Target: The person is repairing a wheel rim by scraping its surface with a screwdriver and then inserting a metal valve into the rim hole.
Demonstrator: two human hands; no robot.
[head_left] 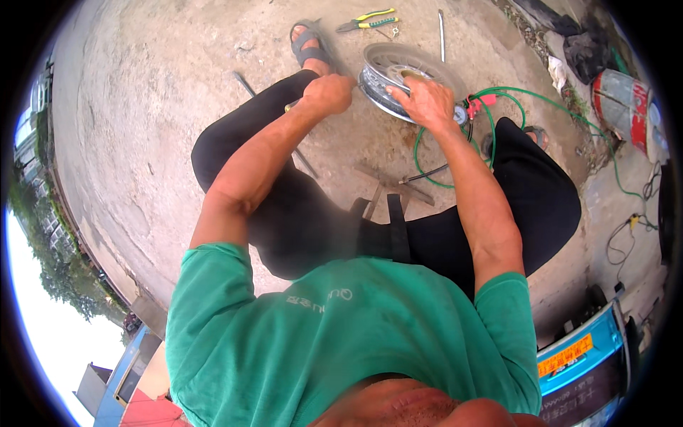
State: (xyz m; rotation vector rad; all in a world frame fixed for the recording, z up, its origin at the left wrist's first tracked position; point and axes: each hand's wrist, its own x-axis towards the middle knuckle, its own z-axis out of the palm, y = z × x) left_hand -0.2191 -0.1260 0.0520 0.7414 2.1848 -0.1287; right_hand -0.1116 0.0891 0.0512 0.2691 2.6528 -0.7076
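A grey metal wheel rim (385,90) with no tyre on it lies tilted on the ground in front of me. My right hand (427,103) grips its near right edge, thumb outside and fingers curled over. Just left of the rim is my left hand (331,94), closed in a fist with its back toward me; whatever it may hold is hidden. A small yellowish piece (290,106) shows beside the left wrist. A dark metal bar (244,83) passes behind the left forearm, its other end showing near my thigh.
Yellow-green pliers (377,23) and a metal rod (442,35) lie beyond the rim. A red inflator with a gauge (460,114) and green hose (569,112) lie to the right, near a red-and-grey drum (620,107). A wooden stool (395,183) is between my legs.
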